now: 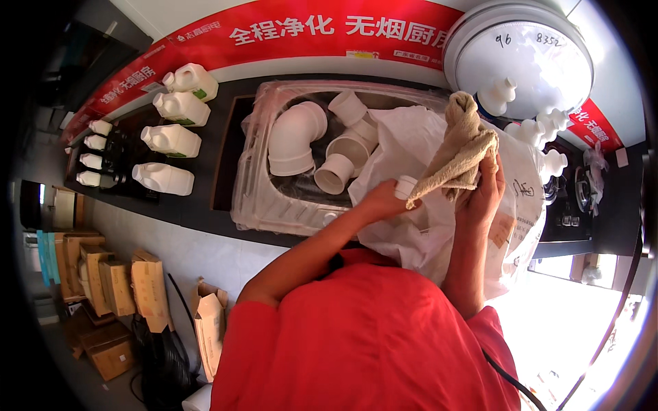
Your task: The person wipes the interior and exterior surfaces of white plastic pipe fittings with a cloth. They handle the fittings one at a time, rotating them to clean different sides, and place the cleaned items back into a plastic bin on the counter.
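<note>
A crumpled beige cloth [456,154] is gripped in my right hand [482,188], with its folded top sticking up and a loose corner hanging toward my left hand. My left hand [384,201] is closed around a small white pipe fitting [405,186], partly covered by the cloth and fingers. Beneath both hands lies a large white woven sack [391,137], spread over the right part of a plastic-wrapped metal sink [248,198]. In the sink rest a white pipe elbow [296,137], a branched white pipe fitting [353,144] and another open-ended white pipe piece [334,174].
Several white jugs [171,140] and smaller bottles [89,179] stand on the dark counter [205,205] at left. More white bottles [528,131] stand beyond the sack at right, before a round white lid-like disc [521,65]. Cardboard boxes [151,291] sit on the floor at lower left.
</note>
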`<state>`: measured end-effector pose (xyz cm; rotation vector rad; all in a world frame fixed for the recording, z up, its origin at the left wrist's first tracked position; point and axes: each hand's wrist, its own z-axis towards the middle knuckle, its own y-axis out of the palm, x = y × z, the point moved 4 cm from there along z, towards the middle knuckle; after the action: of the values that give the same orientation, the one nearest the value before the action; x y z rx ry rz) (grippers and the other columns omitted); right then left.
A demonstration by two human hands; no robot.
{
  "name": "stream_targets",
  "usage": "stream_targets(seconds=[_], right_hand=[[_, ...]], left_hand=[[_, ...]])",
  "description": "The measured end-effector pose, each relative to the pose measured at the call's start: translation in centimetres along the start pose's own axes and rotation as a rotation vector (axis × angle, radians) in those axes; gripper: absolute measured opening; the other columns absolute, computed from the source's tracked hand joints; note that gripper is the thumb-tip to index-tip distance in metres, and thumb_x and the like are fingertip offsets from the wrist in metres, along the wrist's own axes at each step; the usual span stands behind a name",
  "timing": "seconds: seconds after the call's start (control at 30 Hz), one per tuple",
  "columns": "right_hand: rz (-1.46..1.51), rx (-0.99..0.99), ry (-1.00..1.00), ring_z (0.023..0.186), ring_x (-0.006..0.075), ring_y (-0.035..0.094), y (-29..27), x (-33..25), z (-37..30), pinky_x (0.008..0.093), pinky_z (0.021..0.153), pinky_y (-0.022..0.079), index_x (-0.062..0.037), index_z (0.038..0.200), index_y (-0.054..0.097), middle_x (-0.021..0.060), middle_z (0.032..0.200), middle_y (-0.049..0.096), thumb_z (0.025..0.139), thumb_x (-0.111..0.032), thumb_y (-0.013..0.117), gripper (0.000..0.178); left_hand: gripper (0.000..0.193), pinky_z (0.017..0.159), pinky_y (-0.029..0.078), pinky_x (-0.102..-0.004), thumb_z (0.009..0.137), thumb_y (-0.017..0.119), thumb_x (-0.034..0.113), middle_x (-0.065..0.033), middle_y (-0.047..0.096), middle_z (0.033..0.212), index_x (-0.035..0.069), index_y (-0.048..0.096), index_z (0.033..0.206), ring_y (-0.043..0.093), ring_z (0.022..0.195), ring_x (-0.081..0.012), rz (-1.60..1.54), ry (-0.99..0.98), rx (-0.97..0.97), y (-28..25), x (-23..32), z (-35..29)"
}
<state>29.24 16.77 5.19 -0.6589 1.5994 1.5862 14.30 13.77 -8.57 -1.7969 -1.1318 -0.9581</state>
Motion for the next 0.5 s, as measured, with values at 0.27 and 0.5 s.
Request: stream_targets(seconds=[0.27, 0.5], right_hand=[[-0.031, -0.029, -0.123, 0.091, 0.0127, 0.061, -0.1, -0.9, -0.4, 0.0259, 0.080, 0.051, 0.0021, 0.118, 0.053, 0.0075, 0.103, 0.062, 0.094, -0.012, 0.055, 0.028], [-0.709, -0.721, -0.280, 0.114, 0.0218, 0.052, 7.7, 1.3, -6.3, 0.0324, 0.091, 0.046, -0.0056, 0.117, 0.057, 0.0122, 0.128, 0.050, 0.083, -0.010, 0.068, 0.036]], left_hand=[[0.059, 0.096, 0.042, -0.0324, 0.084, 0.067, 0.023, -0.0110, 0.055, 0.120, -0.002, 0.041, 0.130, 0.054, 0.109, -0.0168, -0.733, 0.264, 0.147, -7.8, 2.0, -7.9], [0.067, 0.095, 0.042, -0.0326, 0.079, 0.073, 0.022, -0.0107, 0.051, 0.121, 0.001, 0.035, 0.130, 0.051, 0.112, -0.0178, -0.781, 0.355, 0.426, -8.7, 2.3, -10.6]])
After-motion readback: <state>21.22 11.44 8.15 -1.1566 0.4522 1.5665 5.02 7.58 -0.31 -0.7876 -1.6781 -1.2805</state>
